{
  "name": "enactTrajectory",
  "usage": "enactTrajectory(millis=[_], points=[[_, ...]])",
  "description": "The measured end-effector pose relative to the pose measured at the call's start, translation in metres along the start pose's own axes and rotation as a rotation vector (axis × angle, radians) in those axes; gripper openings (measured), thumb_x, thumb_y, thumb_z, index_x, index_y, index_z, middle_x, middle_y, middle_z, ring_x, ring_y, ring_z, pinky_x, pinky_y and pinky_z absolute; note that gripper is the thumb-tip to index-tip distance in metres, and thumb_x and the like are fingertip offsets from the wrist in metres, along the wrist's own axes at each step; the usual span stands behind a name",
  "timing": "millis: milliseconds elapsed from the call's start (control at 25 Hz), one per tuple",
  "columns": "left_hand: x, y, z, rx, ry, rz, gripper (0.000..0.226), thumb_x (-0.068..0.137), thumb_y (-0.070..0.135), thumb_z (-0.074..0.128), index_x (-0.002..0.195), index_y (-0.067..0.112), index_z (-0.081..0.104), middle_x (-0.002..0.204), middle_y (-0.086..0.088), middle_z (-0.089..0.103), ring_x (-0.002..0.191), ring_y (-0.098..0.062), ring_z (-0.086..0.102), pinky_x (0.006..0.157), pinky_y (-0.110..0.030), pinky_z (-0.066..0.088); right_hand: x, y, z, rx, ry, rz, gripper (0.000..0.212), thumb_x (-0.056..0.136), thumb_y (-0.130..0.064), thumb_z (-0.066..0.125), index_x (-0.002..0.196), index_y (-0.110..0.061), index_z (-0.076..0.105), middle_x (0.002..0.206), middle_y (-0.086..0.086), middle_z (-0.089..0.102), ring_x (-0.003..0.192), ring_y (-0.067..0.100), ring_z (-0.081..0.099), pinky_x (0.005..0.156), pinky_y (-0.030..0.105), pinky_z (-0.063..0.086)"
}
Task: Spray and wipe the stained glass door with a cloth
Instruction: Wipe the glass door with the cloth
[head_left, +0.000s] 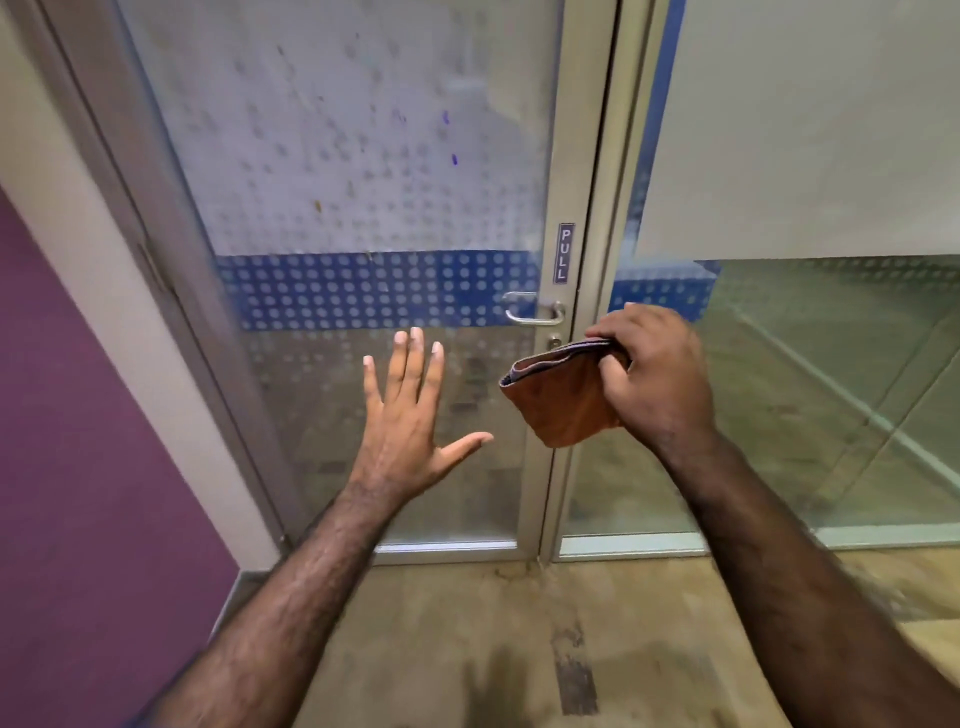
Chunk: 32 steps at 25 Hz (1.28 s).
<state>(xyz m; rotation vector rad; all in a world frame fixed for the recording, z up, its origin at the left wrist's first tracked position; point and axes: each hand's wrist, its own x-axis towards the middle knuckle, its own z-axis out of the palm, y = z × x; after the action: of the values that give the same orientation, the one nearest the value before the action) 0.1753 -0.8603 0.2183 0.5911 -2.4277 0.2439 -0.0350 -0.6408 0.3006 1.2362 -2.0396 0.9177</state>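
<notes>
Plainly, the move ahead turns on how the stains lie from the cloth. The right hand (655, 373) pinches a folded rust-brown cloth with a pale purple-edged inner layer (560, 395), its fingers and thumb curled round the upper right corner so the fold hangs down and to the left, in front of the door's right stile and just below the curved silver lever handle (535, 309). The left hand (410, 410) is spread flat, fingers straight and apart, thumb out to the right, holding nothing; whether the fingertips touch the glass I cannot tell. It sits over the lower dotted panel, beside the cloth and apart from it.

The tall aluminium-framed glass door with frosted dot film and a blue dotted band (363, 208) stands upright before both hands. Its marks, two small purple smears (450, 137) and scattered brownish specks, lie in the upper pane, well above the blue band, up and to the left of the cloth. So the cloth hand, the nearer of the two to the purple smears, would likely need to rise and cross leftward. No spray bottle is in view.
</notes>
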Motion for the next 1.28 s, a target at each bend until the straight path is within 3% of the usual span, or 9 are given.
enactTrajectory(millis=[160, 480, 680, 760, 840, 960, 1040, 1200, 1280], points=[[0.014, -0.057, 0.001, 0.033, 0.016, -0.058, 0.128, 0.086, 0.094, 0.045, 0.171, 0.006, 0.011, 0.181, -0.017, -0.004, 0.169, -0.033, -0.007, 0.131, -0.071, 0.0, 0.033, -0.031, 0.061, 0.063, 0.001, -0.02, 0.042, 0.078, -0.016, 0.065, 0.116, -0.024, 0.08, 0.123, -0.003, 0.076, 0.131, 0.03, 0.061, 0.114, 0.044, 0.04], [0.074, -0.159, 0.022, 0.014, 0.012, -0.073, 0.132, 0.082, 0.1, 0.036, 0.171, 0.004, 0.014, 0.181, -0.018, 0.0, 0.169, -0.032, -0.006, 0.13, -0.074, 0.006, 0.11, -0.076, 0.162, 0.126, 0.021, -0.03, 0.039, 0.078, -0.017, 0.07, 0.114, -0.025, 0.082, 0.122, -0.004, 0.076, 0.13, 0.03, 0.063, 0.112, 0.05, 0.044], [0.108, -0.191, 0.038, -0.116, 0.032, -0.091, 0.129, 0.083, 0.098, 0.038, 0.17, 0.006, 0.019, 0.181, -0.013, 0.008, 0.169, -0.027, -0.001, 0.134, -0.065, 0.0, 0.147, -0.099, 0.207, 0.129, 0.02, -0.056, 0.038, 0.079, -0.016, 0.071, 0.114, -0.026, 0.082, 0.121, -0.003, 0.077, 0.129, 0.031, 0.062, 0.108, 0.047, 0.042], [0.117, -0.199, 0.044, -0.236, 0.06, -0.125, 0.118, 0.085, 0.092, 0.047, 0.17, 0.011, 0.026, 0.179, -0.007, 0.023, 0.168, -0.021, 0.013, 0.136, -0.059, 0.0, 0.156, -0.107, 0.222, 0.132, 0.016, -0.066, 0.038, 0.079, -0.016, 0.071, 0.114, -0.026, 0.082, 0.121, -0.004, 0.077, 0.128, 0.03, 0.062, 0.107, 0.046, 0.041], [0.129, -0.205, 0.047, -0.399, 0.089, -0.135, 0.096, 0.091, 0.078, 0.058, 0.162, 0.016, 0.044, 0.167, -0.001, 0.048, 0.158, -0.015, 0.04, 0.136, -0.058, 0.013, 0.165, -0.114, 0.237, 0.131, 0.007, -0.06, 0.037, 0.08, -0.018, 0.068, 0.114, -0.026, 0.082, 0.122, -0.005, 0.077, 0.129, 0.028, 0.061, 0.106, 0.041, 0.037], [0.147, -0.218, 0.052, -0.697, 0.133, -0.146, 0.04, 0.094, 0.036, 0.077, 0.131, 0.022, 0.075, 0.127, 0.007, 0.078, 0.117, -0.01, 0.071, 0.114, -0.051, 0.053, 0.177, -0.123, 0.257, 0.153, 0.028, -0.039, 0.036, 0.081, -0.02, 0.067, 0.113, -0.027, 0.083, 0.121, -0.007, 0.077, 0.127, 0.027, 0.061, 0.106, 0.038, 0.036], [0.158, -0.228, 0.057, -0.82, 0.071, -0.241, 0.021, 0.092, 0.023, 0.076, 0.112, 0.026, 0.08, 0.1, 0.012, 0.081, 0.093, -0.008, 0.074, 0.09, -0.044, 0.063, 0.181, -0.127, 0.271, 0.165, 0.069, -0.034, 0.033, 0.083, -0.021, 0.071, 0.113, -0.026, 0.082, 0.121, -0.006, 0.076, 0.126, 0.028, 0.062, 0.108, 0.044, 0.041], [0.181, -0.247, 0.063, -0.876, 0.0, -0.318, 0.007, 0.09, 0.032, 0.073, 0.088, 0.025, 0.075, 0.07, 0.009, 0.069, 0.063, -0.005, 0.056, 0.064, -0.035, 0.055, 0.176, -0.143, 0.29, 0.104, 0.247, 0.034, 0.039, 0.089, -0.028, 0.082, 0.126, -0.021, 0.076, 0.132, 0.004, 0.07, 0.124, 0.034, 0.062, 0.108, 0.052, 0.048], [0.191, -0.256, 0.062, -0.875, -0.019, -0.309, 0.021, 0.093, 0.031, 0.074, 0.075, 0.024, 0.067, 0.061, 0.012, 0.057, 0.058, -0.003, 0.044, 0.058, -0.031, 0.044, 0.163, -0.159, 0.302, 0.054, 0.386, 0.047, 0.033, 0.09, -0.024, 0.086, 0.122, -0.016, 0.078, 0.131, 0.011, 0.068, 0.12, 0.037, 0.063, 0.106, 0.05, 0.048]])
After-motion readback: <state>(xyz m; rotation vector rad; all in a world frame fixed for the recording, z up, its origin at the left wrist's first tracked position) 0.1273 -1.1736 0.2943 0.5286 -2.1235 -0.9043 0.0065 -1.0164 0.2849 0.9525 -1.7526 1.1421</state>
